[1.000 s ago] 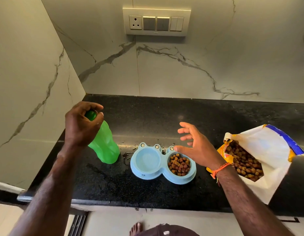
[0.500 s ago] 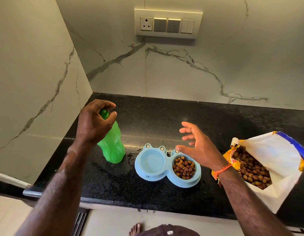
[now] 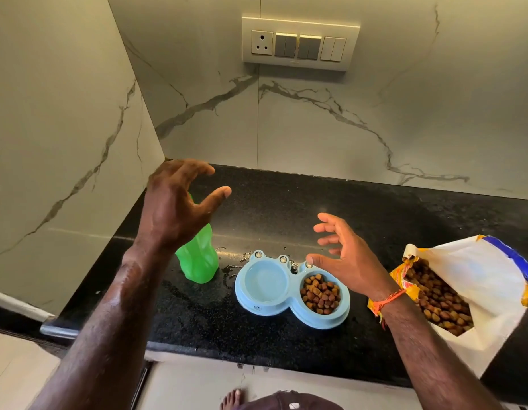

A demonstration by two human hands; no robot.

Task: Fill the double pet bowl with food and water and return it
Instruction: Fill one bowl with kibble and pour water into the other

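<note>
While both hands hover over the black countertop point(image 3: 286, 202), the light blue double pet bowl point(image 3: 289, 303) sits near the front edge, between a green bottle point(image 3: 199, 261) on its left and an open food bag point(image 3: 470, 294) on its right. Its 2 wells differ: the left well point(image 3: 265, 281) holds what looks like clear water, though the level is hard to judge against the pale plastic, and the right well point(image 3: 320, 294) is filled with brown kibble. Small splashes of water glint on the counter just behind the bowl and beside the bottle. The bottle stands upright, but its top is hidden behind the left hand point(image 3: 174, 205), so I cannot tell whether a cap is on it. That hand is above the bottle with fingers spread and curled, thumb out, gripping nothing. The right hand point(image 3: 348, 261) floats just above the kibble well, fingers loosely spread, palm turned toward the left, also empty; an orange thread is tied around its wrist point(image 3: 387, 300). The bag lies tilted on its side with its mouth open toward the bowl, full of the same brown kibble; its far right part is cut off by the frame edge. On the marble wall behind, a switch panel point(image 3: 299, 44) carries 1 socket. At the bottom edge a bare foot point(image 3: 233, 399) shows, partly cropped.
</note>
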